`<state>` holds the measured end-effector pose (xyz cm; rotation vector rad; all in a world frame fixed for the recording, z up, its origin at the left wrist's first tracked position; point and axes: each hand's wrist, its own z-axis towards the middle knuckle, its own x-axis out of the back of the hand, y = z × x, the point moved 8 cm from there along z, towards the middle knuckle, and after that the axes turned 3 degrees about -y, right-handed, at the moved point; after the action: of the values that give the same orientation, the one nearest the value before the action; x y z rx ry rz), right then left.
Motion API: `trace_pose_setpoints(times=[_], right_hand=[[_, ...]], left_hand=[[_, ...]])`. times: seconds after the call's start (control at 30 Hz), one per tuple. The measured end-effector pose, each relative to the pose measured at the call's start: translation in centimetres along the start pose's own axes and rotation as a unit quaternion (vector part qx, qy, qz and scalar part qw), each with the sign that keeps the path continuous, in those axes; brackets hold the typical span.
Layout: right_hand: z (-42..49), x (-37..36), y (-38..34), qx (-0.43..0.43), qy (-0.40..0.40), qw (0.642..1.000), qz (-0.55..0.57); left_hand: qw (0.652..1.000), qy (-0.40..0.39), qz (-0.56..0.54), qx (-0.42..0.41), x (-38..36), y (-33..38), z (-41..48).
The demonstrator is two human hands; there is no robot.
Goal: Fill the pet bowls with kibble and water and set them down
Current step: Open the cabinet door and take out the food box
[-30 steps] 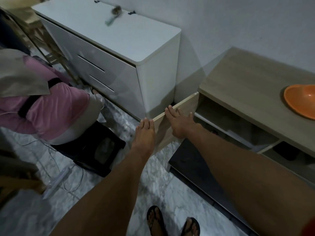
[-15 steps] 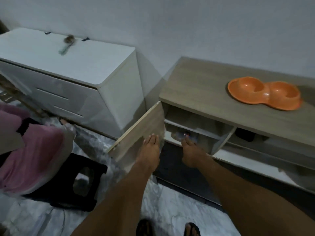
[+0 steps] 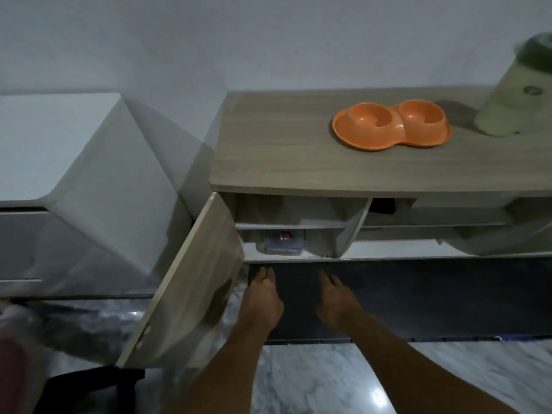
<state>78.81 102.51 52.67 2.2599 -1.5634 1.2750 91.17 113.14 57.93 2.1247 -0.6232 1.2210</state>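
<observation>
Grey wall, marbled floor. Low wood-grain cabinet [image 3: 283, 150], its left door [image 3: 194, 288] swung open. Orange plastic double pet bowl [image 3: 391, 125] sits on the cabinet top toward the right end, near a tall pale green canister [image 3: 513, 106]. Clear plastic box [image 3: 283, 242] on the left compartment's lower shelf. Left hand [image 3: 263, 297] and right hand [image 3: 336, 297] reach below that shelf's front edge, fingers [image 3: 264, 274] straight, close together, gripping nothing; contact with the dark plinth unclear.

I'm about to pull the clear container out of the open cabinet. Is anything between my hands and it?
Nothing visible does. The clear container sits on the lower shelf just beyond the left hand and right hand, and the door stands open to the left.
</observation>
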Motion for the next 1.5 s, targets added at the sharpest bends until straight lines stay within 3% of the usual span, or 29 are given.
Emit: trace_pose_setpoints(times=[0.17, 0.3, 0.5, 0.63, 0.8, 1.0, 1.2, 1.37, 1.5], right_hand=[[6.2, -1.7, 0.9, -0.006, 0.077, 0.995, 0.065], [11.6, -2.8, 1.0, 0.030, 0.153, 0.980, 0.120], [19.0, -5.0, 3.2, 0.033, 0.273, 0.934, 0.227], [21.7, -6.7, 4.2, 0.055, 0.340, 0.894, 0.287], [23.2, -8.2, 4.9, 0.076, 0.362, 0.859, 0.354], [24.1, -8.9, 4.4, 0.123, 0.313, 0.873, 0.354], [24.8, -8.5, 4.0, 0.157, 0.280, 0.872, 0.370], [24.8, -8.3, 4.9, 0.161, 0.277, 0.839, 0.441], [24.8, -8.0, 6.1, 0.111, 0.332, 0.797, 0.493]], left_hand=[[0.996, 0.053, -0.058, 0.044, -3.7, -2.4, 5.0], [0.973, 0.090, -0.193, 0.091, -7.6, -4.9, 9.6], [0.918, 0.184, -0.337, 0.100, -12.3, -7.6, 15.7], [0.897, 0.232, -0.367, 0.081, -14.9, -8.7, 18.3], [0.860, 0.264, -0.433, 0.057, -17.0, -9.9, 21.2], [0.860, 0.222, -0.460, 0.009, -18.7, -9.6, 24.8], [0.836, 0.169, -0.521, -0.037, -18.0, -7.8, 24.2], [0.794, 0.178, -0.580, -0.027, -18.9, -8.7, 24.5], [0.761, 0.191, -0.619, 0.021, -21.3, -10.4, 27.5]])
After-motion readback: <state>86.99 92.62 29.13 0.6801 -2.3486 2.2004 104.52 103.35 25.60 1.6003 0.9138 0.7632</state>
